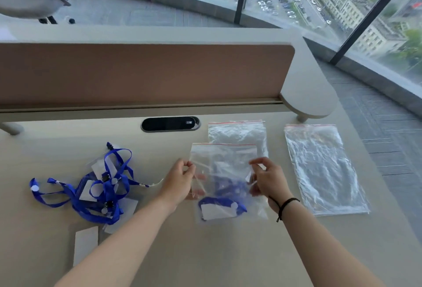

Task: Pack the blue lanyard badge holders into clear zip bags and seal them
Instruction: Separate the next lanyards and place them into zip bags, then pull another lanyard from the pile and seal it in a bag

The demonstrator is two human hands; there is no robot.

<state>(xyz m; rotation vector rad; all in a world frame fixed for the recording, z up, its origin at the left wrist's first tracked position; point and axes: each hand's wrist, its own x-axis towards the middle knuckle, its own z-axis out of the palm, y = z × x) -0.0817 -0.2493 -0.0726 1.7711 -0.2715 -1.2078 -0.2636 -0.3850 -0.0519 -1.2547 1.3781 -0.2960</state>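
Presently, one blue lanyard badge holder (pixel 220 207) sits inside a clear zip bag with a red seal line (pixel 225 172), held up off the pale desk (pixel 205 252). The left hand (pixel 180 180) pinches the bag's left edge; the right hand (pixel 266 180) pinches its right edge. Whether the zip is closed cannot be told, so sealing seems pending. A tangled heap of blue lanyards with clear card sleeves (pixel 96 188) lies to the left, unpacked. Two empty clear bags, one far (pixel 237 131) and one right (pixel 324 168), wait. Open desk lies near the person; the brown partition (pixel 141 72) bounds the far side, and the desk edge runs just right of the right bag.
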